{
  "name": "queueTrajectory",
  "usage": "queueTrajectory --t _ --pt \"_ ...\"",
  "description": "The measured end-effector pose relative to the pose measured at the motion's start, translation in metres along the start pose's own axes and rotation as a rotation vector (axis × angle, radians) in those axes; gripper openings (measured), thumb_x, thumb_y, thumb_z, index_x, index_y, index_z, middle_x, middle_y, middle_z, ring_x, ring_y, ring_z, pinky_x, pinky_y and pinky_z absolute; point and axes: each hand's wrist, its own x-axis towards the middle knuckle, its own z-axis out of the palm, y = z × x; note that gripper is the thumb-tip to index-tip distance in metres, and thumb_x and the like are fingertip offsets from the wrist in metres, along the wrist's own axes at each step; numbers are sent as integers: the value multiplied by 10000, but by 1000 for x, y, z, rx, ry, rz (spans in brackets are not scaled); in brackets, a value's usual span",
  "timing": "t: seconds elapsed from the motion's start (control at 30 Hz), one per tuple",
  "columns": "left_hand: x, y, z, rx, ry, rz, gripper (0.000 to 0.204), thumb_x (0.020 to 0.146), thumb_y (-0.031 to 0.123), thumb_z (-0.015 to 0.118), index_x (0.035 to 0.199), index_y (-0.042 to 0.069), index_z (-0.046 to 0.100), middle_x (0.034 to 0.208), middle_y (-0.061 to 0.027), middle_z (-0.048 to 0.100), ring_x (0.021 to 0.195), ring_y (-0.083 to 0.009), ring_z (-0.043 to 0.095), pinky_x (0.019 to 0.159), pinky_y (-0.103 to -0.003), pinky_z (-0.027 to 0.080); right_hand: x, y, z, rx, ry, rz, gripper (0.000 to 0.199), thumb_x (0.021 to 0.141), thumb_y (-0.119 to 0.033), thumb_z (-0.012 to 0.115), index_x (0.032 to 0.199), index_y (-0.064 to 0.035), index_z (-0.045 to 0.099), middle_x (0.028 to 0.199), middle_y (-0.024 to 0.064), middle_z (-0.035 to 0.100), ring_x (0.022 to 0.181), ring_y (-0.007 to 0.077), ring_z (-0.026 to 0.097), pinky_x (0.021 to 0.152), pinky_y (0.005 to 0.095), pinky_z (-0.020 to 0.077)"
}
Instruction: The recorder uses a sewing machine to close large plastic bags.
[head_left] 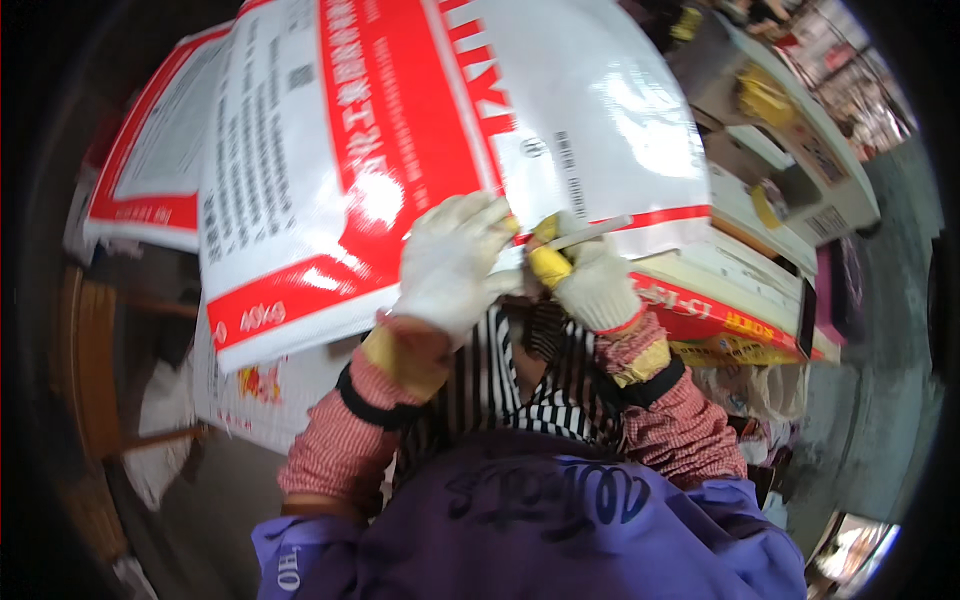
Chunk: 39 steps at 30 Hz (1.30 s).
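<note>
A large white and red plastic sack (600, 110) lies in front of me, its near edge close to my body. My left hand (450, 265), in a white knit glove, is closed on this near edge, fingertips on the red print. Beside it, my right hand (590, 280), in a matching glove with yellow fingertips, is closed around a slim white stick-like tool (595, 231). The tool points right along the sack's edge; its exact kind is unclear. Both hands nearly meet at the edge, and what lies between their fingertips is hidden.
A second red and white sack (165, 150) lies at the far left. On the right are flat red and yellow boxes (700, 310) and an open white carton (845, 190) with rolls of yellow tape (765, 95). A wooden frame (95, 370) stands at the left.
</note>
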Motion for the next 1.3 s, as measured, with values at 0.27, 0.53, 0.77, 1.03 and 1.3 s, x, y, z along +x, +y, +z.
queueTrajectory --t 0.27,0.53,0.77,1.03,1.3 --pt "-2 10 -8 93 -68 -27 448 646 272 665 1009 25 580 1175 -99 521 1097 -296 449 922 -400 340 -25 46 -96 73 684 285 154 750 -58 606 898 -16 594 839 96 610 768 171 583 680 273 466" --pt "-2 13 -2 175 -68 50 454 658 287 666 1021 36 555 1210 -82 469 1103 -296 430 911 -409 357 -40 165 -254 -967 304 612 227 770 -208 561 973 -129 623 940 130 619 878 298 589 752 377 483" --pt "-36 15 -58 456 -51 51 387 657 130 636 1025 81 528 1125 -80 480 1071 -267 440 957 -450 321 -2 164 -275 -1090 -149 889 223 765 -197 546 958 -130 633 968 141 611 889 322 588 740 387 483" --pt "-70 -16 -124 666 -171 -66 500 574 110 658 1053 91 517 1194 -94 455 1085 -299 420 994 -477 257 -5 134 -271 -1179 91 768 285 778 -165 543 1056 -146 602 1038 140 574 976 325 535 795 389 458" --pt "-69 -57 -123 437 -204 -84 531 656 327 636 1076 27 512 1165 -168 435 1096 -359 384 952 -447 291 -39 101 -133 51 356 127 490 773 -69 543 1229 45 404 1137 163 522 1011 228 515 864 312 400"
